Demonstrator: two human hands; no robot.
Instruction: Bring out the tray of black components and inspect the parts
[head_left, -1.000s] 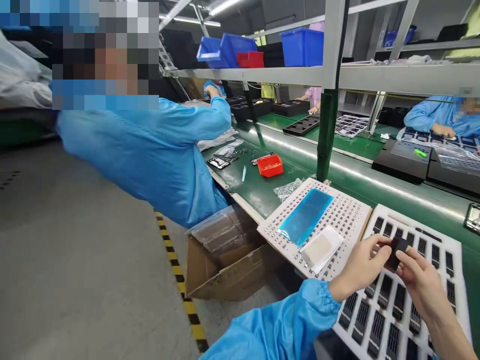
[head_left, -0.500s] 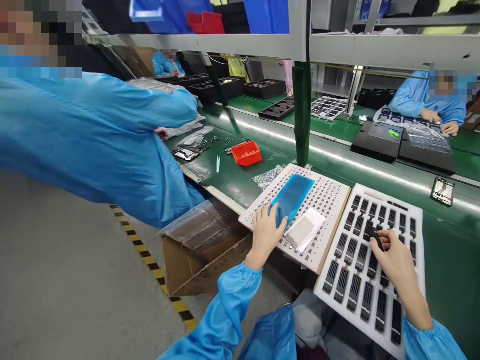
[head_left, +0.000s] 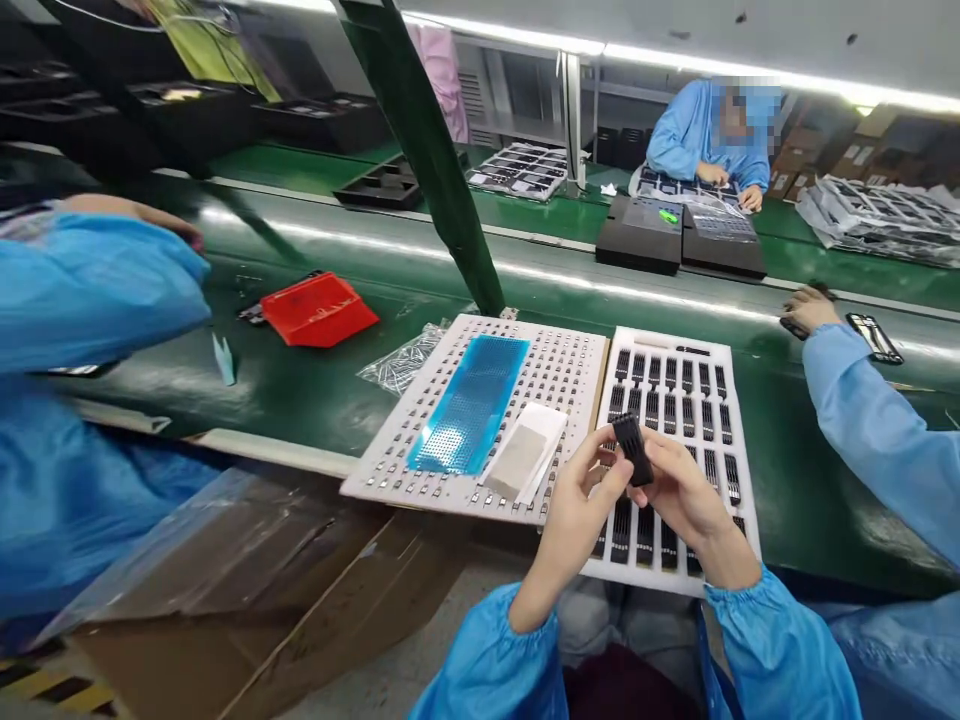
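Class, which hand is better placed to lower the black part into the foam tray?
Right, probably: the right hand is over the foam tray, while the left hand, also touching the black part, sits nearer the perforated board.

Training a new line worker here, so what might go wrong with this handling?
The small black part, pinched between the left hand and right hand, might slip onto the foam tray and disturb the rows below. The left hand is also fairly near the blue film and might brush it.
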